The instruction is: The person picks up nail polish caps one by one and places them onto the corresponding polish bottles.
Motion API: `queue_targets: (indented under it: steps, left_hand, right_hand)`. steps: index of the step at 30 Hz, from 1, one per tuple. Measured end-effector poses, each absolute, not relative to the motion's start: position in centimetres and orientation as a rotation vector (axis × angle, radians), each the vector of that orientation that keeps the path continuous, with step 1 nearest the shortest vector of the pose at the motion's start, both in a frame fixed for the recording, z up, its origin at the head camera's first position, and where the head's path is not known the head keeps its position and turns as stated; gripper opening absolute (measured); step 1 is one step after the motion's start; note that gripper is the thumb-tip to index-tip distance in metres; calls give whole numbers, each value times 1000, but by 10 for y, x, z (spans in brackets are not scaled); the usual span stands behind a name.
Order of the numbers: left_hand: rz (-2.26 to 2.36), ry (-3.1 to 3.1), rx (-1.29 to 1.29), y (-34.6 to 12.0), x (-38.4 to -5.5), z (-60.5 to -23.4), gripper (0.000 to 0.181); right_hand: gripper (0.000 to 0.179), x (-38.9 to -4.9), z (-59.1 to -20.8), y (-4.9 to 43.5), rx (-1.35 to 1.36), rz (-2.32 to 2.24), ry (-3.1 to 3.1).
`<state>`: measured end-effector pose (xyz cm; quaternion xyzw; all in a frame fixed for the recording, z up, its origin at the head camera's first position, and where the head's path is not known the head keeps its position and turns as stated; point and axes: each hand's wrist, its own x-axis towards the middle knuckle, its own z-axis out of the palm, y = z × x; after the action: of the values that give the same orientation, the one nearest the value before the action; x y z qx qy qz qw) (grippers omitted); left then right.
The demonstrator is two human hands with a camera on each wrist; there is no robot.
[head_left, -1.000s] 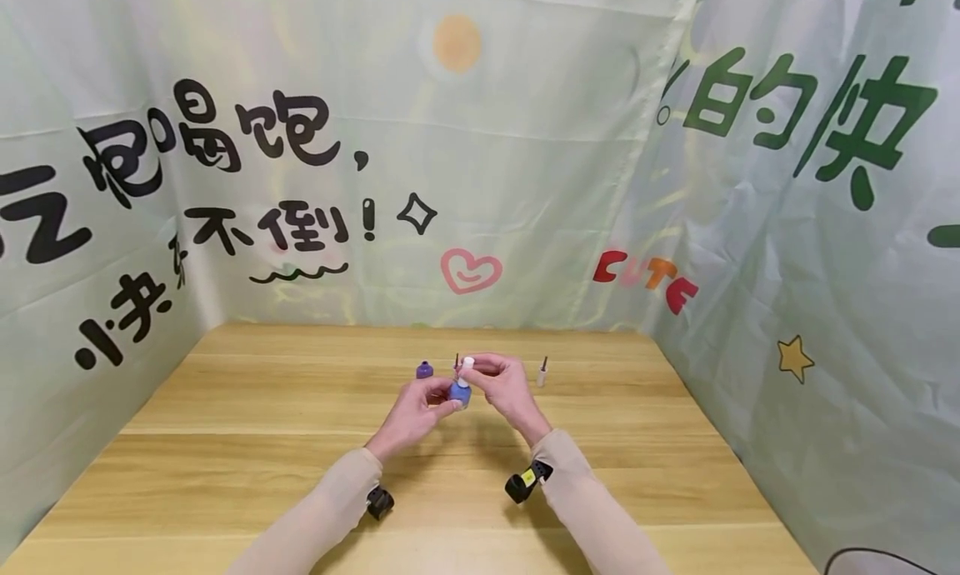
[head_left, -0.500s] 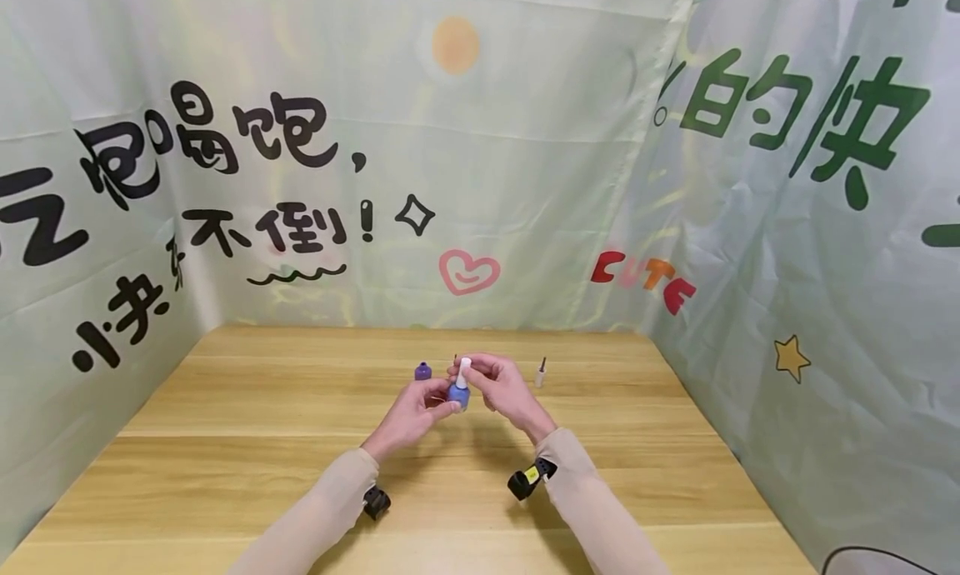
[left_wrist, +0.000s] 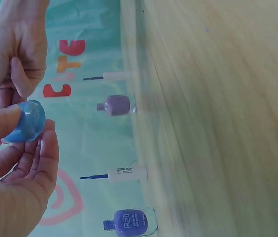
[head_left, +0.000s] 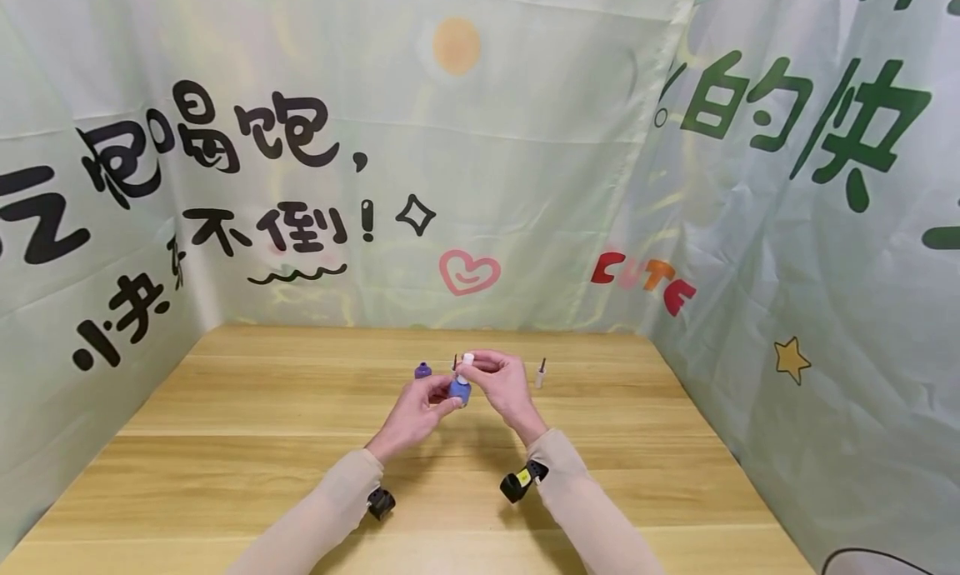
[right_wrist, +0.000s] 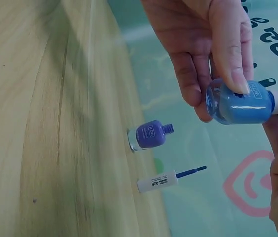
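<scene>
My left hand (head_left: 412, 410) holds a nail polish bottle (right_wrist: 240, 106) of blue polish above the table, thumb on one side and fingers on the other. The bottle leans, its neck toward my right hand (head_left: 507, 390). Right thumb and fingers pinch the white cap (head_left: 468, 359), which sits at the bottle's neck. In the left wrist view the bottle's base (left_wrist: 29, 121) faces the camera and hides the cap.
Behind the hands stand an uncapped purple polish bottle (right_wrist: 151, 135) and an upturned white brush cap (right_wrist: 157, 181). Farther right are an uncapped mauve bottle (left_wrist: 118, 105) and another upturned brush cap (head_left: 540, 377). A printed cloth (head_left: 525, 183) hangs behind the wooden table (head_left: 247, 442).
My right fingers shift on the white cap: half a second ago more of it showed, and now the thumb covers its middle again. The left hand keeps its hold on the bottle.
</scene>
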<state>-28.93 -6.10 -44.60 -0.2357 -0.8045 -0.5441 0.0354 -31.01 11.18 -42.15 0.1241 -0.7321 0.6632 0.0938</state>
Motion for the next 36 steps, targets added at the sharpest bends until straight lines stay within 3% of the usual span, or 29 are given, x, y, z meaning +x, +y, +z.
queue_targets:
  steps: [11,29,36]
  left_hand:
    - [-1814,-2480,-768,-66,-292,-454,26]
    - [-1560,-2443,-671,-61,-286,-446,26]
    - [-1677,-2433,-620,-63,-289,-445,26]
  right_hand:
    - [33,-311,-420,126,779,2035,-2387]
    - [35,-310,-419,110,411,2093,-2085]
    - [31,-316,-420,118,557,2075,-2182]
